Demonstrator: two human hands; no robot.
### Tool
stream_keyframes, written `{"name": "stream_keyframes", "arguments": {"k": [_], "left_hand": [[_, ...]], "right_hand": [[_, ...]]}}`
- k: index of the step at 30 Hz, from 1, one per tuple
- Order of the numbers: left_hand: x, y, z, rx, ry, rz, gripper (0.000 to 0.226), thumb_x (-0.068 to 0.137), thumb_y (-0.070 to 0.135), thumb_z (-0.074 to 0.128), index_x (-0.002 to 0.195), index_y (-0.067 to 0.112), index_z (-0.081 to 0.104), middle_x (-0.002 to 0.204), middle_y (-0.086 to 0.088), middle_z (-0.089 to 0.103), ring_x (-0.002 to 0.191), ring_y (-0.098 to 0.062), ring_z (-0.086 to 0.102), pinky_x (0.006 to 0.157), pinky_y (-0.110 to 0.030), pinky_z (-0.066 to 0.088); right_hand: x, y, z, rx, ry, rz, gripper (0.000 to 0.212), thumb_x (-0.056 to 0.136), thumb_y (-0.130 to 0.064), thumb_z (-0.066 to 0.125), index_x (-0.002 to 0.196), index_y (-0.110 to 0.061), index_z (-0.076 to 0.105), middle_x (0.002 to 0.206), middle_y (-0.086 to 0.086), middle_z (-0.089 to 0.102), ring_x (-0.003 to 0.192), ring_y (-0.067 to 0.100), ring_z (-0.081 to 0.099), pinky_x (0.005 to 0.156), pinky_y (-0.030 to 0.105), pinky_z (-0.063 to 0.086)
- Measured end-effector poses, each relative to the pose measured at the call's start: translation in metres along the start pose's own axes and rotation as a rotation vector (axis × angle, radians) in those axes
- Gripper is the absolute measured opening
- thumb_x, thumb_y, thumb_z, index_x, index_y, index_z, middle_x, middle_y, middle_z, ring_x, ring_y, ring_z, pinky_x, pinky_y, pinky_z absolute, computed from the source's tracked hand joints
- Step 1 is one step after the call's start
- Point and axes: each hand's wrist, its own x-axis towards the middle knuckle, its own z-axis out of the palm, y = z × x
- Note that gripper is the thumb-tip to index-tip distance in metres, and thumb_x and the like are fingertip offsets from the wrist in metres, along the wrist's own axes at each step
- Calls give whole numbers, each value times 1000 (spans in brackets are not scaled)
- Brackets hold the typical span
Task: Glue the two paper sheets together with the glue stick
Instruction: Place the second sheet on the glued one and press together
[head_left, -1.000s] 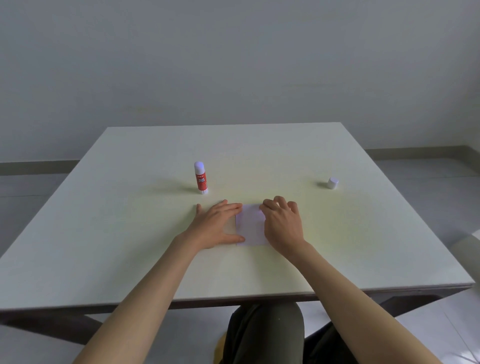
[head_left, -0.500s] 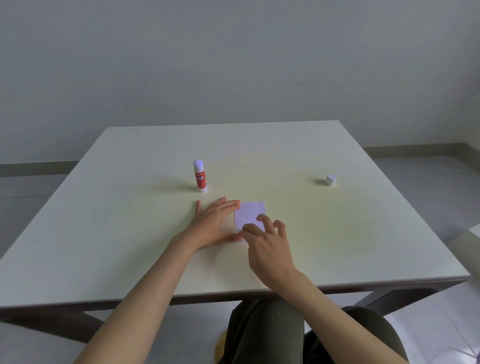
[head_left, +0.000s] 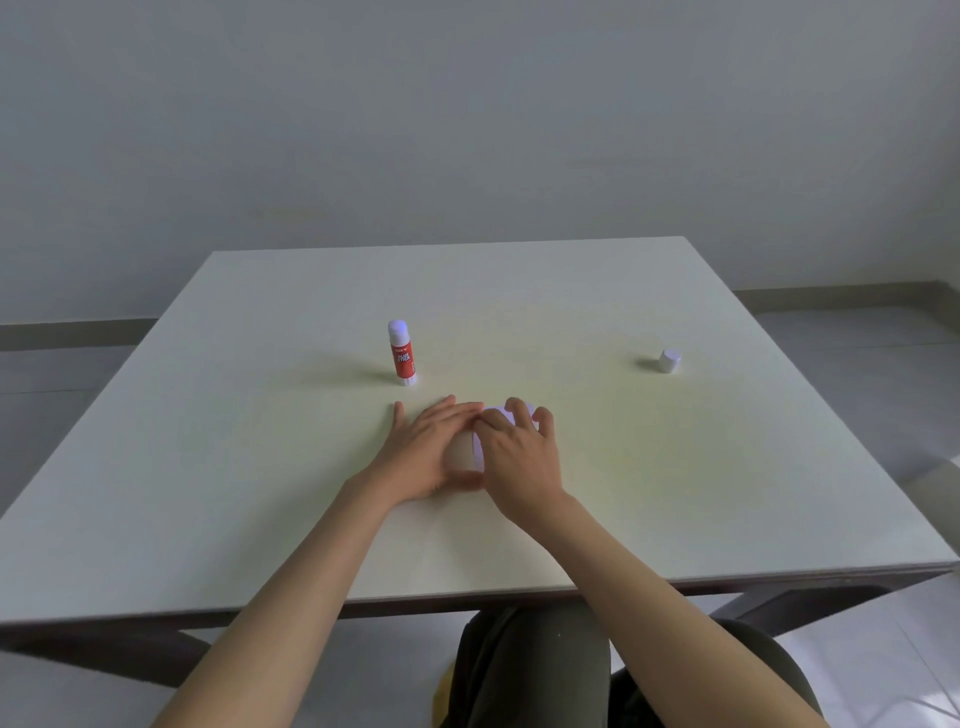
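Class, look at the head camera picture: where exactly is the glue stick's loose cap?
The white cap sits on the table, far right of the upright glue stick, beyond the right hand.

The pale surface (head_left: 260, 467) before me carries an upright glue stick (head_left: 402, 353), its cap (head_left: 669, 360) well apart, and paper (head_left: 493, 421) under my hands.

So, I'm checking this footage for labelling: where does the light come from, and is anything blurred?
Head view: shadows of the glue stick and cap fall leftward, so light likely comes from the right; the right hand is slightly soft over the paper; table edges bow from the wide lens.
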Motion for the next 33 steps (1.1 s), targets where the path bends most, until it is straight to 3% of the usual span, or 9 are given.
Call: {"name": "stream_keyframes", "arguments": {"k": [4, 7, 12, 17, 21, 25, 29, 33], "left_hand": [[0, -1, 0, 3, -1, 0, 88, 67, 58, 72, 143, 35, 33, 150, 21, 33, 145, -4, 16, 115, -60, -4], [0, 0, -1, 19, -1, -1, 86, 67, 59, 72, 141, 33, 37, 151, 20, 32, 145, -4, 16, 115, -61, -3], [-1, 2, -1, 21, -1, -4, 88, 65, 66, 69, 140, 35, 37, 151, 23, 30, 145, -2, 14, 115, -60, -4], [-2, 2, -2, 24, -14, -5, 87, 67, 63, 69, 141, 34, 36, 152, 22, 29, 145, -2, 13, 115, -61, -5], [-2, 1, -3, 43, -39, -5, 87, 69, 62, 68, 143, 33, 34, 153, 23, 26, 146, -2, 11, 115, -61, -5], [-3, 0, -2, 61, -64, 9, 87, 73, 61, 65, 147, 32, 28, 155, 23, 21, 147, -3, 6, 115, -60, -8], [-3, 1, -1, 75, -72, 13, 86, 75, 60, 63, 147, 34, 25, 156, 22, 18, 147, -5, 3, 114, -61, -9], [-4, 2, -3, 66, -77, 0, 86, 75, 60, 64, 147, 34, 25, 156, 23, 19, 147, -4, 3, 115, -61, -8]], "right_hand": [[-6, -2, -9, -19, -1, 19, 22, 55, -19, 72, 76, -24, 72, 81, -14, 70, 87, 18, 66, 78, 29, 50], [-19, 2, 0, 27, 20, -21, 26, 70, -7, 55, 86, -18, 71, 91, -7, 70, 97, 24, 61, 82, 34, 45], [-59, 9, 4, 7, 143, 1, 51, 56, 1, 27, 65, -25, 69, 67, -13, 65, 78, 18, 66, 65, 27, 48], [-55, 13, 2, -17, 113, 31, 37, 49, 1, 47, 65, -24, 69, 69, -14, 65, 84, 18, 67, 68, 26, 48], [-27, 25, 14, 25, -19, -3, 45, 74, 4, 34, 104, -15, 61, 110, -6, 59, 118, 25, 46, 87, 35, 30], [-5, 44, 18, 41, -35, -39, 52, 84, -1, 33, 129, -20, 51, 135, -12, 52, 124, 27, 38, 85, 36, 23], [7, 55, 14, 50, -89, -67, 58, 88, -6, 33, 142, -27, 41, 141, -19, 49, 122, 26, 37, 84, 35, 22], [3, 54, 11, 22, -70, -107, 58, 85, -4, 34, 138, -24, 46, 137, -21, 53, 115, 28, 40, 80, 35, 24]]}}
